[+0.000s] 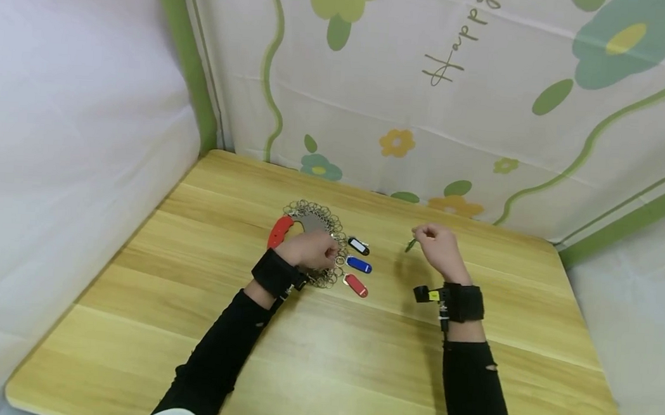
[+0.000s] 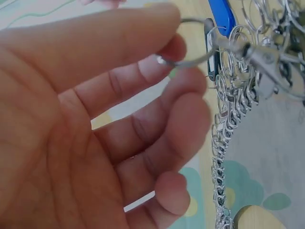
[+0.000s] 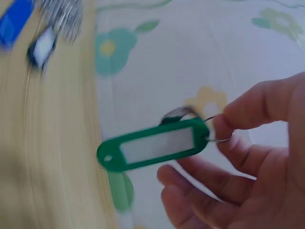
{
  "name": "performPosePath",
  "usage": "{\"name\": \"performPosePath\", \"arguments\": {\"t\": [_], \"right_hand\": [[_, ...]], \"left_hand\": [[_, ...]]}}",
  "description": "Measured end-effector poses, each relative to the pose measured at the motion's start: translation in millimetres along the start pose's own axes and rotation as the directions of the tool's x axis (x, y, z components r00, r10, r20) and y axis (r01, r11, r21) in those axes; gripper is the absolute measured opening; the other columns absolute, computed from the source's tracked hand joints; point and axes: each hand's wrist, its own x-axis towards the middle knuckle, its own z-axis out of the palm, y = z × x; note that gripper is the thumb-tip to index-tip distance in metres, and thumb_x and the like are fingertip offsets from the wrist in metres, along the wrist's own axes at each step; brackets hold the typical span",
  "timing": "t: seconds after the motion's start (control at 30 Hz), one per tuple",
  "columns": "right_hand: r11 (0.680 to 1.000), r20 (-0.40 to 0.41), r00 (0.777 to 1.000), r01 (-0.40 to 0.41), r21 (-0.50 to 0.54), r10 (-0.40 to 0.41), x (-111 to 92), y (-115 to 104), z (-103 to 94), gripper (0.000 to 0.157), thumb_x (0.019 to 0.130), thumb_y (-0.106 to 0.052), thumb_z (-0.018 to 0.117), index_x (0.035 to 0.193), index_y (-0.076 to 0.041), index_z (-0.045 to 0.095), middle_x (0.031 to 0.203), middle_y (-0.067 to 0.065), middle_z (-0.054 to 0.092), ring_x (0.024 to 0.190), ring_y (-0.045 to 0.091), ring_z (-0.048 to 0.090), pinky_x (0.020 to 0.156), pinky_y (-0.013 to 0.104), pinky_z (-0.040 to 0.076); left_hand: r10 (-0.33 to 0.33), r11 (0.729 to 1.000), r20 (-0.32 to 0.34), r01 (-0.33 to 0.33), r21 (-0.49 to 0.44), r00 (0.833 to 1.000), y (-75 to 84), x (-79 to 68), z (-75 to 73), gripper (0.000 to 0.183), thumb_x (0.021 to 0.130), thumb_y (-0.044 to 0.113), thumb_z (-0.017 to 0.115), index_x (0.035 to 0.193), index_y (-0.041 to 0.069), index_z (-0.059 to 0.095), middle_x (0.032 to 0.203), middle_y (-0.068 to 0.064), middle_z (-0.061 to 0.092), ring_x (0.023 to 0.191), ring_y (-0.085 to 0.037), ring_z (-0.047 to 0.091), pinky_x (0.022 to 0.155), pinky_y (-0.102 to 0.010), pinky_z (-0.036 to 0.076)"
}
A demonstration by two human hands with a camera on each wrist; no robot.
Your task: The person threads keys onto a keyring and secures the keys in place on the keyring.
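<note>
On the table lies a flat grey plate [image 1: 307, 221] with a red grip [image 1: 279, 230] and many small metal rings around its edge. Over its right side is my left hand [image 1: 308, 249], thumb and finger pinching a metal key ring [image 2: 198, 59] that hangs from a clasp on the plate. Off to the right, my right hand [image 1: 440, 249] holds a green key tag [image 3: 157, 144] by its wire ring, above the table. Beside the plate lie a black key tag [image 1: 359, 246], a blue key tag [image 1: 359, 264] and a red key tag [image 1: 356, 285].
The wooden table [image 1: 322, 372] has a patterned curtain [image 1: 363, 82] along its back edge. White cloth [image 1: 73, 153] hangs at the left, and more cloth stands at the right. Each wrist wears a black strap with a small camera.
</note>
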Motion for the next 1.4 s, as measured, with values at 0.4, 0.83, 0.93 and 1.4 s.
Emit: {"name": "performPosePath", "arguments": {"t": [0.4, 0.83, 0.93, 1.4], "right_hand": [[0.913, 0.205, 0.976, -0.017, 0.407, -0.074, 5.0, -29.8, 57.7, 0.031, 0.099, -0.016, 0.042, 0.097, 0.012, 0.057, 0.105, 0.031, 0.059, 0.097, 0.045, 0.055, 0.091, 0.046, 0.042], [0.989, 0.278, 0.959, 0.020, 0.148, -0.061, 4.8, -36.5, 100.4, 0.027, 0.097, -0.020, 0.055, 0.104, 0.004, 0.067, 0.106, 0.015, 0.063, 0.082, 0.021, 0.050, 0.074, 0.035, 0.038], [0.995, 0.277, 0.958, 0.046, 0.087, -0.068, 3.1, -37.0, 106.6, 0.024, 0.096, -0.019, 0.057, 0.098, 0.001, 0.070, 0.092, 0.015, 0.064, 0.071, 0.020, 0.048, 0.072, 0.034, 0.039], [0.975, 0.337, 0.926, 0.207, -0.083, -0.168, 2.7, -43.7, 130.7, 0.014, 0.092, -0.013, 0.063, 0.092, -0.006, 0.075, 0.080, 0.006, 0.068, 0.057, 0.011, 0.050, 0.060, 0.026, 0.043]], "left_hand": [[-0.033, 0.999, -0.030, 0.034, 0.030, 0.999, -2.8, 2.4, -3.8, 0.032, 0.093, 0.011, 0.056, 0.063, 0.014, 0.046, 0.055, 0.003, 0.033, 0.048, -0.011, 0.032, 0.052, -0.024, 0.030], [-0.022, 0.999, -0.053, 0.023, 0.025, 0.998, -8.2, 0.6, -2.4, 0.030, 0.094, 0.011, 0.057, 0.065, 0.012, 0.049, 0.055, 0.002, 0.037, 0.048, -0.011, 0.036, 0.054, -0.024, 0.033], [-0.018, 0.999, -0.046, 0.020, 0.029, 0.999, -9.1, 0.3, -0.7, 0.023, 0.093, 0.009, 0.057, 0.070, 0.007, 0.057, 0.057, 0.002, 0.041, 0.050, -0.011, 0.038, 0.056, -0.024, 0.035], [-0.031, 0.998, -0.096, 0.036, 0.054, 0.995, -6.6, 1.8, -2.1, 0.014, 0.085, -0.004, 0.061, 0.095, 0.004, 0.056, 0.074, -0.001, 0.048, 0.062, -0.014, 0.043, 0.062, -0.026, 0.036]]}}
